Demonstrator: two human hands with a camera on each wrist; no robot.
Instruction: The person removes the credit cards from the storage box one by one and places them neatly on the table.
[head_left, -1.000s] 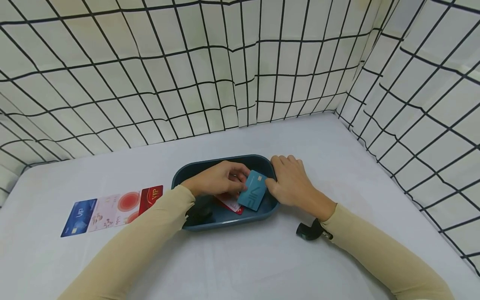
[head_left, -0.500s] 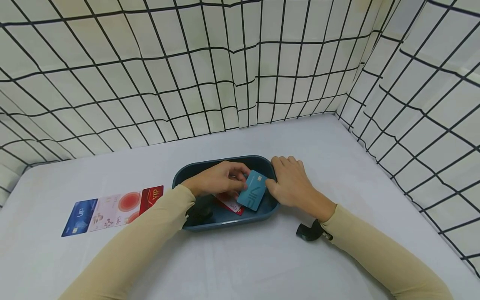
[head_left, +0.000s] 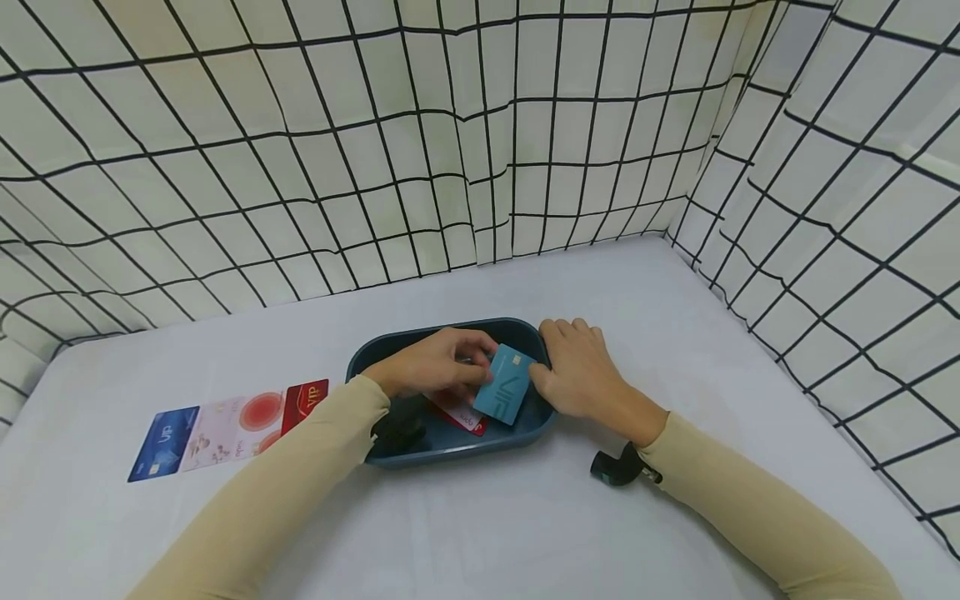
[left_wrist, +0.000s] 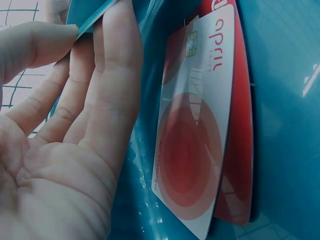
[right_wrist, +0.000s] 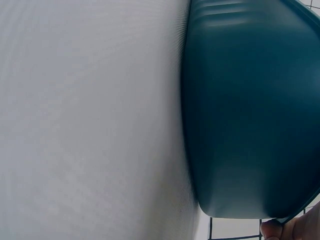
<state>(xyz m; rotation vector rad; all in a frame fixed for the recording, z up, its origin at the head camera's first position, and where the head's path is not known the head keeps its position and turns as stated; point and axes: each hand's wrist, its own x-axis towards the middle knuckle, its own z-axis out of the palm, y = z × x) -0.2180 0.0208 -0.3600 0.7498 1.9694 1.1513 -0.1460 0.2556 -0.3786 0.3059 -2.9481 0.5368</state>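
A teal card (head_left: 505, 384) marked VIP, with a chip, tilts above the dark teal plastic tray (head_left: 446, 454). My left hand (head_left: 435, 363) reaches over the tray and pinches the card's left edge between thumb and fingers; the left wrist view shows this pinch at the top. Below that hand, a white card with red circles (left_wrist: 192, 120) overlaps a red card (left_wrist: 240, 165) inside the tray. My right hand (head_left: 581, 367) holds the tray's right end, thumb over the rim near the teal card. In the right wrist view its fingertips (right_wrist: 272, 229) meet the rim.
Left of the tray, a blue card (head_left: 163, 443), a pale pink card (head_left: 213, 429) and a red card (head_left: 306, 404) lie in a row on the white cloth (head_left: 480, 533), partly behind the left sleeve. Black wire mesh (head_left: 337, 192) stands along the back and right.
The head view has tilted slightly, so the scene sits a little lower in it. Both hands, the teal card and the tray keep their positions relative to each other.
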